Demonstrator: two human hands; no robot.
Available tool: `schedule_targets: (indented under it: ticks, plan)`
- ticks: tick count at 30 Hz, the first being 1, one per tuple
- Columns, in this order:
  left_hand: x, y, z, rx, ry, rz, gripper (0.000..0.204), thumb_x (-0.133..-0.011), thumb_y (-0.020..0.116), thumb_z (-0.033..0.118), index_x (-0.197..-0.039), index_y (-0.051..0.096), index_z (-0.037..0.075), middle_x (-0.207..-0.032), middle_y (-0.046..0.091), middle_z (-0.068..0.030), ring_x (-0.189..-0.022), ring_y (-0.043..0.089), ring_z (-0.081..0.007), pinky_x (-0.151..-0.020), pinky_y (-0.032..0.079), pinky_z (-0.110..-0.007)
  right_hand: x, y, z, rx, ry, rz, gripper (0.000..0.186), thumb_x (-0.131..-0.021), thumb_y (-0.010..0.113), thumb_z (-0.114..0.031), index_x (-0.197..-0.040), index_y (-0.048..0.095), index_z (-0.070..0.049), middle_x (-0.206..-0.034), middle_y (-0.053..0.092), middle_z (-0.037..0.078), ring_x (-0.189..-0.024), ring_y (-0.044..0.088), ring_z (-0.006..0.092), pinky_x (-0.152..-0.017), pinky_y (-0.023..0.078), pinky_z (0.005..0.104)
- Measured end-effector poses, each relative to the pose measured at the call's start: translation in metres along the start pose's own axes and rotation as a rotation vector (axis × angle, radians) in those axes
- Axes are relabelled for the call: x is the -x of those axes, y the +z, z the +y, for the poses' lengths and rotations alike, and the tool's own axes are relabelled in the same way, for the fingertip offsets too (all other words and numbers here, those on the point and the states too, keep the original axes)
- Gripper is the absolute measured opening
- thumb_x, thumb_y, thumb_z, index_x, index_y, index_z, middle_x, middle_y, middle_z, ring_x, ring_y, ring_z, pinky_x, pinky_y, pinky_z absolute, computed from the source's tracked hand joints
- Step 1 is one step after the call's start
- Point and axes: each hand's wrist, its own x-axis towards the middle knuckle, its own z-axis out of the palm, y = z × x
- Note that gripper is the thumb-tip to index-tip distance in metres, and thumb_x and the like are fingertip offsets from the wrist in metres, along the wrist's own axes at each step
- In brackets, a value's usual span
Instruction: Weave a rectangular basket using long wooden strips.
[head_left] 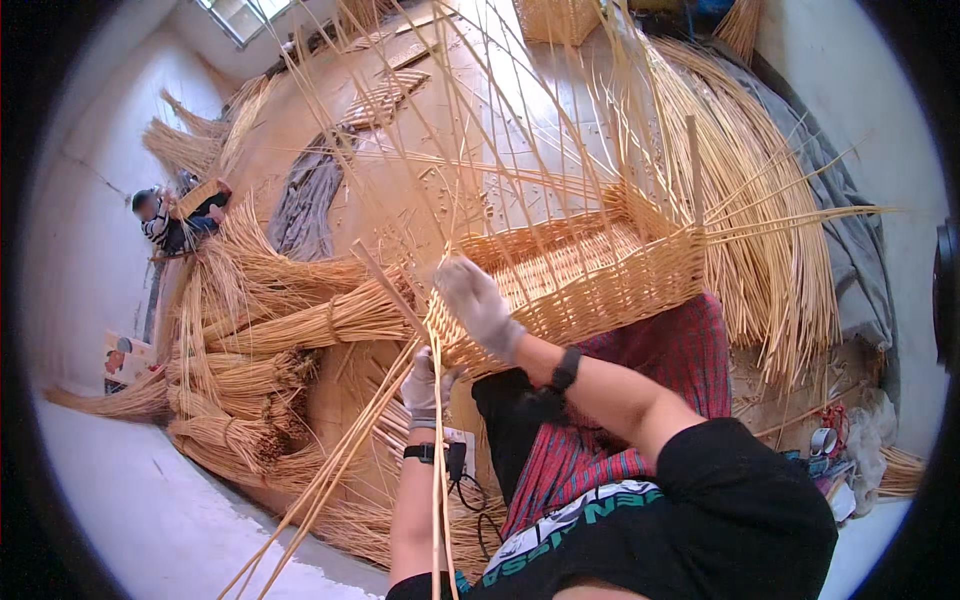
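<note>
One wicker basket [620, 286] probably handling light, stiff, slightly springy; rim [640, 256] offering firm hold (loose canes [436, 500] likely bending, snapping if kinked). Basket extending rightward from right hand [474, 300], which is resting over its left end; left hand [425, 388] sitting lower, beside canes; whether either is clamping, cannot tell.

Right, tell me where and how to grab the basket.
I'd grip the basket by the middle of its long near wall, coming from the near side and closing over the rim. That wall faces this way as a broad woven panel, while thin rods jut past the right end and the left hand and right hand crowd the left corner.
</note>
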Motion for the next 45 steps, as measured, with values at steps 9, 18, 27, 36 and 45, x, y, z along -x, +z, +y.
schedule_targets:
  ticks: [9, 18, 27, 36, 45]
  plan:
    - [0.012, -0.020, 0.032, -0.120, 0.157, 0.215, 0.051, -0.084, 0.078, 0.031, -0.124, 0.053, 0.012, -0.094, 0.069, -0.0120, -0.077, 0.069, -0.0329, -0.069, 0.054, -0.043, 0.072, -0.151, -0.017, 0.306, 0.366, 0.362, 0.025, -0.099, 0.067, -0.026, -0.102, 0.071, -0.002, -0.089, 0.071, 0.005, -0.079, 0.067, 0.0137, -0.073, 0.055, 0.0293]
    - [-0.045, 0.001, 0.115, 0.541, -0.244, -0.119, 0.028, -0.097, 0.063, 0.019, -0.120, 0.052, 0.007, -0.083, 0.067, -0.0156, -0.060, 0.067, -0.0289, -0.050, 0.053, -0.043, 0.054, -0.121, -0.031, 0.331, 0.424, 0.472, 0.019, -0.098, 0.064, -0.010, -0.116, 0.066, -0.005, -0.108, 0.071, 0.009, -0.095, 0.069, 0.0167, -0.085, 0.059, 0.0309]
    - [-0.051, 0.010, 0.113, 0.943, -0.512, -0.150, 0.020, -0.097, 0.065, 0.016, -0.092, 0.047, 0.009, -0.073, 0.052, -0.0039, -0.051, 0.052, -0.0143, -0.040, 0.049, -0.030, -0.053, -0.050, -0.055, 0.888, -0.274, -0.089, 0.079, -0.093, 0.054, 0.003, -0.160, 0.019, -0.022, -0.112, 0.065, 0.025, -0.088, 0.068, 0.0338, -0.087, 0.057, 0.0380]
    - [-0.067, 0.017, 0.105, 0.884, -0.579, -0.230, 0.050, -0.083, 0.084, 0.035, -0.098, 0.042, 0.012, -0.076, 0.061, -0.0045, -0.047, 0.057, -0.0155, -0.034, 0.042, -0.031, 0.086, -0.159, -0.063, 0.103, 0.093, 0.185, 0.012, -0.108, 0.044, -0.016, -0.116, 0.052, -0.011, -0.092, 0.067, 0.009, -0.091, 0.069, 0.0224, -0.083, 0.060, 0.0414]
    - [-0.053, 0.011, 0.137, 1.029, -0.631, 0.173, 0.021, -0.099, 0.062, 0.018, -0.113, 0.055, 0.004, -0.087, 0.066, -0.0106, -0.057, 0.064, -0.0220, -0.046, 0.051, -0.036, 0.063, -0.178, -0.092, 0.406, 0.275, 0.264, 0.008, -0.096, 0.069, -0.013, -0.102, 0.066, -0.009, -0.095, 0.073, 0.004, -0.082, 0.068, 0.0108, -0.063, 0.054, 0.0254]
